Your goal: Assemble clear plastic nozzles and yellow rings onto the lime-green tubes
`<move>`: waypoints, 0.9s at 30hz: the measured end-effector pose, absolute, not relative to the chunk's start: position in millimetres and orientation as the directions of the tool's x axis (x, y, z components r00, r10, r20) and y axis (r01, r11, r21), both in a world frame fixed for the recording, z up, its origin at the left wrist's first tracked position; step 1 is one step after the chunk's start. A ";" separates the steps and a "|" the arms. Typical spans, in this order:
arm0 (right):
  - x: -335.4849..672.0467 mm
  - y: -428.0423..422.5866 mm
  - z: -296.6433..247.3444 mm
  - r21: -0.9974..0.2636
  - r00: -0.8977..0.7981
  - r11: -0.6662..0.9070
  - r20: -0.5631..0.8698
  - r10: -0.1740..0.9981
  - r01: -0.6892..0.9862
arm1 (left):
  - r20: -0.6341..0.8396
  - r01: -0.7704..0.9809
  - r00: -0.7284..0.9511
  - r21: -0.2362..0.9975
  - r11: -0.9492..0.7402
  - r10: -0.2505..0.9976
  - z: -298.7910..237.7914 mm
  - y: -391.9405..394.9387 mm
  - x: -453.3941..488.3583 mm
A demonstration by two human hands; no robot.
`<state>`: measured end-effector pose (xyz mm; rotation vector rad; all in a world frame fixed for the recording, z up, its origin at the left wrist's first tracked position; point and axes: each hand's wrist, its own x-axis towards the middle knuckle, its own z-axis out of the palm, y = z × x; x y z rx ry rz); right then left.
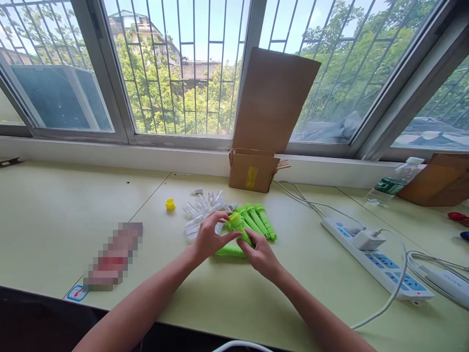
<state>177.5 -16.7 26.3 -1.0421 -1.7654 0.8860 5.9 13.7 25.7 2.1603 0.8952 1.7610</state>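
Between my hands is a green plastic torch-shaped tube (pixel 242 233) with a yellow ring (pixel 235 221) at its wide top end. My left hand (pixel 212 235) pinches the ring at the top, thumb below and fingers above. The lower part of the tube is gripped by my right hand (pixel 262 256). Just beyond, several similar green tubes (pixel 265 222) lie side by side, and another green piece (pixel 230 251) rests under my hands. Several clear plastic cups (pixel 196 210) are piled behind my left hand, which hides some. A loose yellow ring (pixel 170 204) sits to the left.
A cardboard box (pixel 252 171) with its flap up stands against the window. On the right are a white power strip (pixel 377 261) with cables and a water bottle (pixel 395 181). A blurred-out item (pixel 115 259) lies at left near a blue-edged sticker (pixel 77 293).
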 end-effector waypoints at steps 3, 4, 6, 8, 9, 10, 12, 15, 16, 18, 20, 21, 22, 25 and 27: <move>176.0 -19.1 27.3 -0.935 -0.259 0.298 0.245 0.934 0.190 | 0.807 0.278 0.091 0.542 -0.793 0.583 26.1 13.5 7.5; 175.4 -20.1 27.7 -0.952 -0.267 0.258 0.208 0.941 0.166 | 0.805 0.273 0.088 0.547 -0.792 0.586 26.1 13.5 7.7; 174.5 -21.7 28.0 -0.974 -0.294 0.185 0.139 0.946 0.132 | 0.801 0.270 0.084 0.555 -0.787 0.593 25.8 13.6 7.9; 174.1 -22.5 27.4 -0.985 -0.319 0.135 0.095 0.943 0.105 | 0.794 0.268 0.082 0.564 -0.781 0.602 25.4 13.7 7.9; 174.0 -22.6 26.8 -0.989 -0.329 0.119 0.083 0.941 0.092 | 0.791 0.266 0.082 0.569 -0.778 0.606 25.3 13.7 7.9; 174.0 -22.5 26.1 -0.991 -0.335 0.108 0.076 0.939 0.079 | 0.788 0.264 0.081 0.573 -0.775 0.610 25.2 13.7 8.0; 174.0 -22.2 24.6 -0.994 -0.340 0.093 0.071 0.938 0.050 | 0.782 0.262 0.078 0.583 -0.769 0.619 25.3 13.6 8.2; 173.7 -22.0 23.5 -0.998 -0.339 0.068 0.059 0.939 0.016 | 0.774 0.259 0.075 0.594 -0.762 0.629 25.5 13.5 8.5; 173.5 -22.2 23.5 -0.998 -0.339 0.060 0.054 0.939 0.008 | 0.772 0.258 0.073 0.596 -0.760 0.631 25.4 13.6 8.6; 173.0 -22.7 23.9 -0.999 -0.343 0.050 0.048 0.938 -0.002 | 0.771 0.256 0.072 0.599 -0.759 0.633 25.1 13.7 8.8; 172.6 -23.3 24.5 -0.999 -0.350 0.047 0.049 0.936 -0.016 | 0.770 0.255 0.072 0.600 -0.758 0.634 24.6 14.1 9.0; 172.4 -23.5 24.7 -0.999 -0.352 0.046 0.052 0.935 -0.024 | 0.770 0.253 0.072 0.600 -0.759 0.634 24.4 14.3 9.0; 172.3 -23.7 24.9 -0.998 -0.353 0.044 0.053 0.934 -0.033 | 0.771 0.250 0.071 0.601 -0.759 0.633 24.1 14.4 9.1; 172.4 -24.1 25.2 -0.998 -0.357 0.024 0.043 0.933 -0.057 | 0.768 0.240 0.069 0.606 -0.758 0.636 23.6 15.0 9.1; 172.6 -24.2 25.5 -0.998 -0.364 0.004 0.030 0.931 -0.070 | 0.763 0.226 0.070 0.615 -0.755 0.643 23.4 15.3 8.9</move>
